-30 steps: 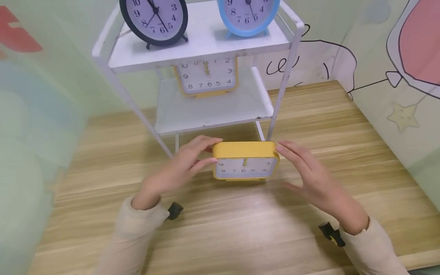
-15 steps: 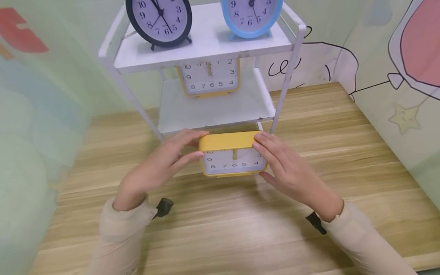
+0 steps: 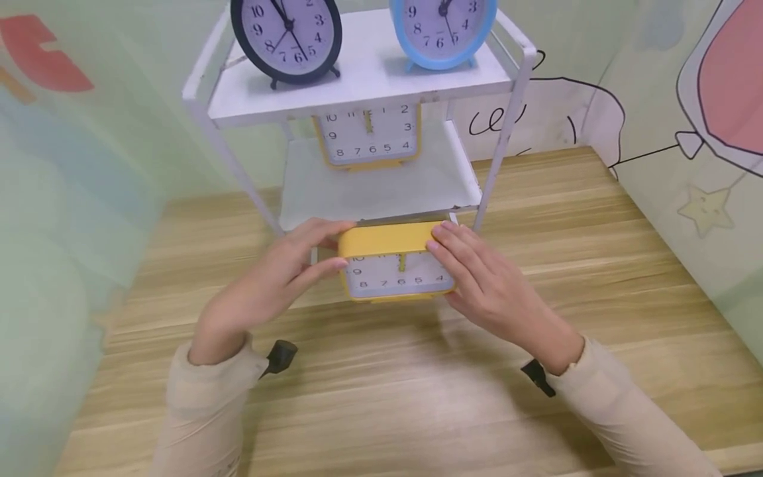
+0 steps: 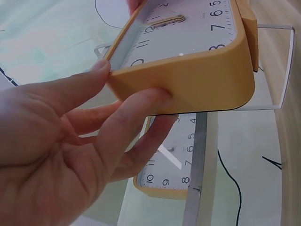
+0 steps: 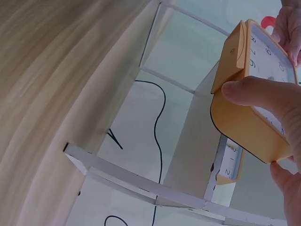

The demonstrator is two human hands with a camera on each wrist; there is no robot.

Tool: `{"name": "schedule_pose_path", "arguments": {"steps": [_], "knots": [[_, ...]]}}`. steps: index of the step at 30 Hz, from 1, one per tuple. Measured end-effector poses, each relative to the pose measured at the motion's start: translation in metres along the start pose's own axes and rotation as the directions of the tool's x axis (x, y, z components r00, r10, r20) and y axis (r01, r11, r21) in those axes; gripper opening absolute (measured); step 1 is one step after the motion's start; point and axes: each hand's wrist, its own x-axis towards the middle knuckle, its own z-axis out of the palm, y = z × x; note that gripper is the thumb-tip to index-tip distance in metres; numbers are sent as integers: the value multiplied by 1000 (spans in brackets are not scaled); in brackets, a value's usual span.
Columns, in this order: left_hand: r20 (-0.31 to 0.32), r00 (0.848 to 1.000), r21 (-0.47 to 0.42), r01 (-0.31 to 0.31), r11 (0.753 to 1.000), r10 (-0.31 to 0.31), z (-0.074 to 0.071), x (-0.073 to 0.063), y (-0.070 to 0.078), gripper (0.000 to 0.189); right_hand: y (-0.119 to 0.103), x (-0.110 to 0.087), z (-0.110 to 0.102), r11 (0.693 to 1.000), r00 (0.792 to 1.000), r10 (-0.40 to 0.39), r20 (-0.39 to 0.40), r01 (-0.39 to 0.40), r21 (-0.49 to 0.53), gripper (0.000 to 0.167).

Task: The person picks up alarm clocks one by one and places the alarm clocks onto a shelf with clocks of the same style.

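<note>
A yellow square desk clock (image 3: 387, 240) with a white dial is held in front of the shelf rack, tilted face up. My left hand (image 3: 262, 285) pinches its left side, thumb at the front edge and fingers on the side and behind. With my right hand (image 3: 501, 291) I grip the right end, fingers over the top. In the right wrist view my thumb (image 5: 254, 92) presses the clock's underside beside its foot (image 5: 233, 59), so the clock is off the table. Part of the dial is hidden behind my right fingers.
A white metal rack (image 3: 357, 112) stands on the wooden table (image 3: 381, 411). On its top shelf are a black round alarm clock (image 3: 286, 40) and a light blue one (image 3: 444, 33). Another yellow square clock (image 3: 369, 139) sits on the shelf below. Decorated walls enclose the table.
My right hand has come in from beside the clock and taken hold of its right end. The yellow clock has moved left and up, nearer the middle shelf, with both hands following.
</note>
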Motion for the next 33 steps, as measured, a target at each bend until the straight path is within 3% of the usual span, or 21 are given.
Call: {"name": "schedule_pose_path", "arguments": {"steps": [5,11,16,20,22,24,27,29,31,33], "knots": [[-7,1000,-5,27,1000,-27,-3,-2,2,47,-1,7,2,999,1000,5,-26,-6,-41,60],[-36,998,-25,43,999,-44,-3,-2,4,48,-1,13,6,999,993,3,-120,-9,-52,59],[-133,989,-149,48,988,-68,-2,-3,6,58,1,17,4,999,988,15,-151,-21,-41,70],[-262,958,-191,71,979,-121,-7,-11,9,46,4,25,0,997,986,35,-165,-45,-59,78],[-371,917,-197,78,977,-148,-11,-16,10,31,5,30,-3,997,983,41,-179,-51,-55,78],[-497,853,-220,55,974,-160,-16,-20,10,18,8,36,-4,997,978,39,-206,-50,-52,78],[-669,729,-202,12,979,-147,-22,-22,5,13,13,45,-7,997,975,45,-217,-57,-51,79],[-748,644,-203,4,979,-158,-24,-21,1,14,17,50,-9,997,978,52,-204,-64,-53,79],[-790,588,-182,44,982,-172,-26,-21,-2,21,21,57,-10,997,980,58,-189,-68,-48,79],[-793,560,-217,108,970,-239,-27,-20,-5,31,25,62,-11,996,984,59,-170,-68,-51,79]]}}
